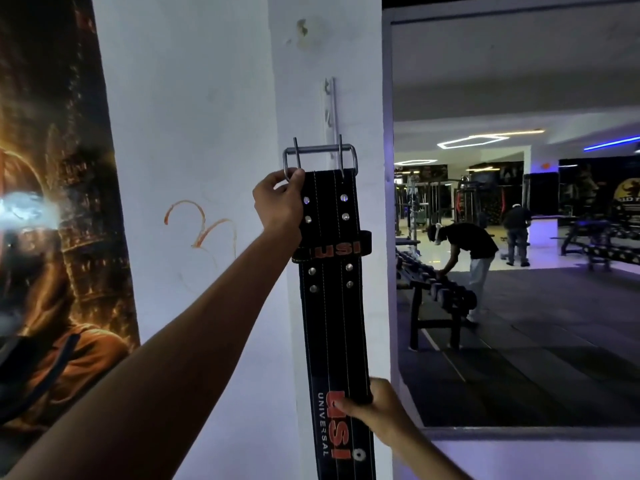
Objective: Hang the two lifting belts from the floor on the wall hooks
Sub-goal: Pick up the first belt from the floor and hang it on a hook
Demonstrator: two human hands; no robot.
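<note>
Here both hands [278, 199] hold the belt [332, 289] below the hook rail [330, 109].

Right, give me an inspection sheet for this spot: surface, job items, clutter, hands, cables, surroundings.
Surface: white pillar, scuffed, with an orange scribble.
Job's things: one black lifting belt held upright against the pillar, its metal buckle at the top, level with the lower end of the wall hook rail; whether it is hooked cannot be told. The second belt is not seen.
Clutter: nothing seen.
Hands: left hand grips the belt's edge at the buckle; right hand grips the belt lower down.
Cables: nothing seen.
Surroundings: poster to the left; mirror to the right showing dumbbell racks and two people.
</note>
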